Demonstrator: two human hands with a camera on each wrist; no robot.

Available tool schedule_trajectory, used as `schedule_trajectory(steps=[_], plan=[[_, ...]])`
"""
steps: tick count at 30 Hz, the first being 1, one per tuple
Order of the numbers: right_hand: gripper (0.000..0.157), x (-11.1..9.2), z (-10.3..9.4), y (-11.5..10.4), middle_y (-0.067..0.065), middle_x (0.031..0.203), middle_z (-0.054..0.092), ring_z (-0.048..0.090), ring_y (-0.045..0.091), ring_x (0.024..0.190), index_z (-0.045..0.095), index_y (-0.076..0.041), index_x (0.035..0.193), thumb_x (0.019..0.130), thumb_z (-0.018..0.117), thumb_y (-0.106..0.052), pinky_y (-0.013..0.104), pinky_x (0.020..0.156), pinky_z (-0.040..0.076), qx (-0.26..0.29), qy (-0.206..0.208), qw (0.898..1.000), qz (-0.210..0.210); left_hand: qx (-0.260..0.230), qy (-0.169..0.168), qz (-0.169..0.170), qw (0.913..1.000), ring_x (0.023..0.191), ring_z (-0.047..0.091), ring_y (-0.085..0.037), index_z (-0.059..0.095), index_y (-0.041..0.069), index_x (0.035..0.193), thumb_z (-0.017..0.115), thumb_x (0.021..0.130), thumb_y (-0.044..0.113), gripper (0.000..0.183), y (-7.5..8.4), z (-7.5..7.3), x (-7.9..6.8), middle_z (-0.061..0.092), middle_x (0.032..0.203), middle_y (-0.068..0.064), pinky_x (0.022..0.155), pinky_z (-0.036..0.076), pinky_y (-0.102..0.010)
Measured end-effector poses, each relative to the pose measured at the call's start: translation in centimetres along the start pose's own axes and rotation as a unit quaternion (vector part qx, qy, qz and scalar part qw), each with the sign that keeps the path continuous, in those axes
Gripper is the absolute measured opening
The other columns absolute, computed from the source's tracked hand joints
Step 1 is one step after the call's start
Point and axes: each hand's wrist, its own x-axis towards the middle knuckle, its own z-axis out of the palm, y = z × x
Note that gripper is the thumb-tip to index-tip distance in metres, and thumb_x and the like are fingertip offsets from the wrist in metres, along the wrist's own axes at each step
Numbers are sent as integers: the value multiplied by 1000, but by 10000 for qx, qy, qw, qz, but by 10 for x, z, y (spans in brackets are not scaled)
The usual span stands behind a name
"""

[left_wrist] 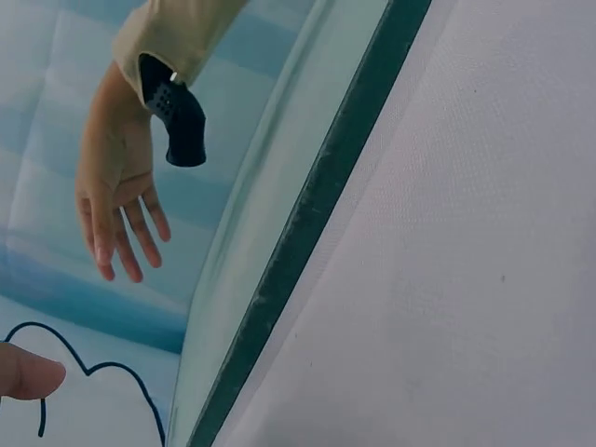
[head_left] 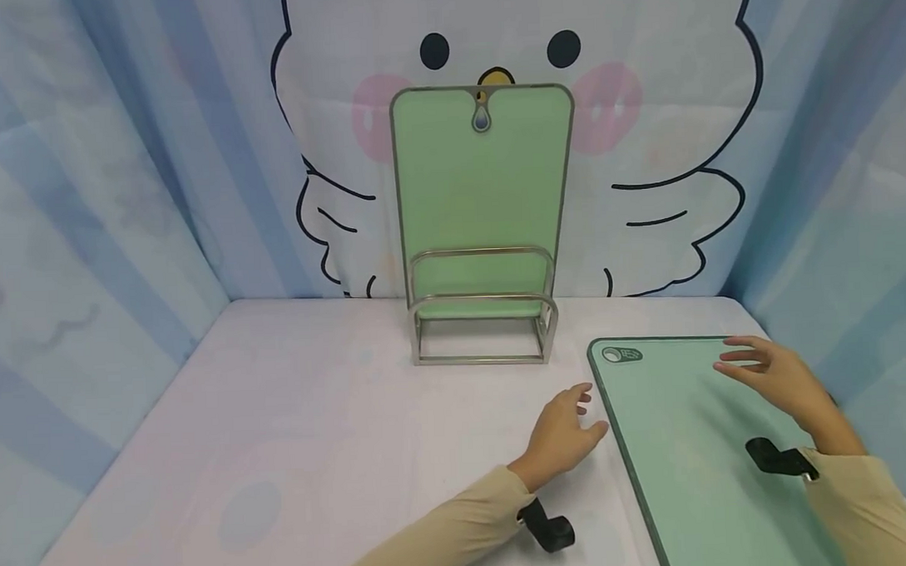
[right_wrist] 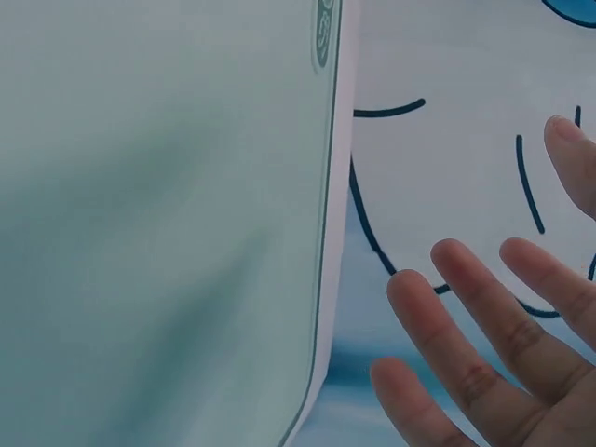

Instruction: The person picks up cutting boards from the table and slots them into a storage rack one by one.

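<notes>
A large pale green cutting board (head_left: pixel 671 417) with a dark green edge lies flat on the right side of the table. A small hole and label show at its far left corner. My left hand (head_left: pixel 561 433) is just beside the board's left edge with nothing in it; whether it touches the edge cannot be told. Over the board's far right part hovers my right hand (head_left: pixel 789 384), holding nothing. Its fingers look spread and relaxed in the right wrist view. A smaller green cutting board (head_left: pixel 449 183) stands upright in a metal wire rack (head_left: pixel 476 297) at the back.
The white table (head_left: pixel 317 454) stretches to the left of the hands. A curtain with a cartoon face (head_left: pixel 325 46) hangs right behind the rack, and blue cloth (head_left: pixel 871 243) walls both sides. A black wrist camera (head_left: pixel 549 529) is strapped under each sleeve.
</notes>
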Motion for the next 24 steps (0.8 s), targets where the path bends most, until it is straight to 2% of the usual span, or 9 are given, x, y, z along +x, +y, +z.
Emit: schedule_trajectory(steps=[1, 2, 4, 6, 8, 11, 15, 19, 24], plan=[[60, 0, -1, 4, 36, 126, 50, 33, -31, 77, 39, 8, 136, 94, 58, -30, 55, 76, 47, -31, -15, 10000, 33, -48, -22, -26, 10000, 102, 62, -12, 52, 6, 132, 64, 85, 21, 50, 1, 3, 1, 64, 117, -6, 81, 48, -17], [60, -1, -1, 9, 37, 125, 51, 44, -25, 78, 39, 9, 135, 94, 58, -30, 56, 76, 47, -64, -41, 10000, 50, -91, -53, -49, 9999, 102, 62, -12, 52, 5, 132, 64, 85, 21, 51, 1, 6, 1, 64, 116, -6, 80, 48, -17], [60, -2, -2, 20, 38, 125, 50, 63, -2, 87, 39, 11, 135, 94, 57, -31, 58, 76, 45, -109, -140, 9998, 119, -154, -142, -95, 9997, 101, 62, -11, 52, 5, 132, 64, 85, 22, 51, 3, 12, 2, 64, 115, -5, 79, 48, -16], [61, -2, -3, 32, 36, 123, 53, 64, 23, 96, 40, 10, 133, 94, 57, -33, 57, 75, 46, -226, -164, 9993, 265, -205, -238, -127, 9994, 100, 63, -10, 51, 5, 132, 65, 85, 22, 52, 5, 17, 3, 65, 115, -4, 77, 48, -16], [63, -2, -5, 42, 37, 124, 51, 50, 49, 108, 38, 11, 134, 95, 55, -36, 59, 75, 44, -266, -276, 9985, 388, -183, -317, -150, 9992, 100, 63, -8, 52, 6, 132, 66, 84, 23, 53, 7, 21, 5, 65, 114, -3, 76, 48, -15], [65, 0, -8, 49, 35, 124, 53, 46, 50, 109, 39, 8, 134, 94, 55, -40, 58, 72, 45, -400, -227, 9968, 661, -112, -388, -86, 9991, 88, 60, -3, 52, 5, 132, 66, 84, 23, 53, 10, 25, 9, 66, 107, -2, 73, 46, -14], [69, -1, -15, 53, 38, 128, 46, 38, 56, 112, 35, 11, 135, 95, 52, -42, 61, 75, 43, -499, -378, 9945, 844, 4, -382, 0, 9993, 72, 47, 0, 53, 2, 130, 66, 83, 23, 53, 13, 29, 14, 63, 91, 1, 66, 40, -12], [73, -3, -22, 58, 42, 130, 39, 36, 60, 112, 30, 15, 135, 95, 50, -43, 63, 77, 41, -577, -557, 9920, 971, 186, -331, -99, 9992, 73, 43, -1, 52, 0, 130, 65, 82, 23, 55, 15, 31, 17, 54, 82, 4, 66, 38, -12], [76, -4, -26, 64, 44, 130, 37, 36, 60, 110, 31, 16, 133, 94, 50, -46, 62, 77, 42, -744, -591, 9891, 1129, 280, -336, -352, 9984, 79, 45, -4, 53, 0, 128, 65, 82, 23, 53, 20, 32, 19, 53, 87, 1, 69, 40, -15]])
